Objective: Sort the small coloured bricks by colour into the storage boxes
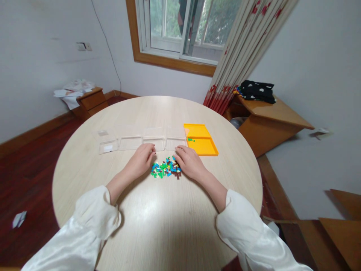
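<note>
A loose pile of small building bricks (pixel 165 168) in green, blue, brown, yellow and white lies on the round table between my hands. My left hand (pixel 141 161) is at the pile's upper left, fingers curled together in front of a clear box. A tiny dark spot shows at its fingertips, too small to name. On the pile's right side rests my right hand (pixel 189 161), fingers loosely stretched and apart, thumb beside the bricks. Behind the hands stand several clear plastic boxes (pixel 130 142) with raised lids. An open yellow case (pixel 207 146) holds a few green bricks (pixel 191 139).
The pale round table (pixel 158 226) fills the middle. A low wooden cabinet with papers (pixel 77 87) stands back left. Right of the table, a wooden desk (pixel 282 116) carries a black patterned cloth (pixel 258 91). A curtain (pixel 239 49) hangs by the window.
</note>
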`<state>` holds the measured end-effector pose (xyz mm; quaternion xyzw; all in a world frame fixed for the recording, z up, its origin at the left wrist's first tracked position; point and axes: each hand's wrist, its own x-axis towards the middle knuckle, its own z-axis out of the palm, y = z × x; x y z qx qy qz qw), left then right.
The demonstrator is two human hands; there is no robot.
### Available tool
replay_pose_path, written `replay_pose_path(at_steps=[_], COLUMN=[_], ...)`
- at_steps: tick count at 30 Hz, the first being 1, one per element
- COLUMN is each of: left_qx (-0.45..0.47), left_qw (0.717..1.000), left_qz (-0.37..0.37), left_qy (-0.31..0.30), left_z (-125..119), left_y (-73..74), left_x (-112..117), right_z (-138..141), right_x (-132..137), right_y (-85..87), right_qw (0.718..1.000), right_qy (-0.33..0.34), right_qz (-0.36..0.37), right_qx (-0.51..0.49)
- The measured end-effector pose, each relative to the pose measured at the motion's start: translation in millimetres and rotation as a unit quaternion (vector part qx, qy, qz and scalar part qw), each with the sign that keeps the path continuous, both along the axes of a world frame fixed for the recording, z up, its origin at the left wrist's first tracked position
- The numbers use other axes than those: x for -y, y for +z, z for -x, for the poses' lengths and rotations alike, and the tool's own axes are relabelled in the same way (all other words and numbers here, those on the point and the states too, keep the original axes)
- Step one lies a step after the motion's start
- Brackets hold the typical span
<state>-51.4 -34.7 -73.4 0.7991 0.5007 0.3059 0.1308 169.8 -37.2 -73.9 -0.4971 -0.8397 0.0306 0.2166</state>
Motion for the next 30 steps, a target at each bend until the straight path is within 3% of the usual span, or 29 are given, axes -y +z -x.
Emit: replay_pose_path(at_steps=[5,13,19,25,30], left_qx=[0.115,0.168,0.147,0.032,-0.007], left_qw=[0.992,0.985,0.988,0.997,0.998], left_qz=[0.042,0.020,-0.011,-0.046,-0.038], left_qy=[0.018,0.044,0.044,0.055,0.048], left_z=[-3,-13,-35,-59,-68], left_y=[8.1,-1.7,-1.3,-3.6,-7.7], left_x=[3,-6,-25,-40,-47], right_z=[1,7,7,7,7], right_x=[2,7,8,8,6], right_y=[5.0,15.2,15.7,18.6,19.0], right_qw=[0.998,0.992,0.989,0.988,0.989], right_qy=[0.023,0.083,0.101,0.099,0.090], right_qz=[-0.019,0.090,0.102,0.114,0.107], right_qx=[-0.051,0.032,0.027,0.036,0.045])
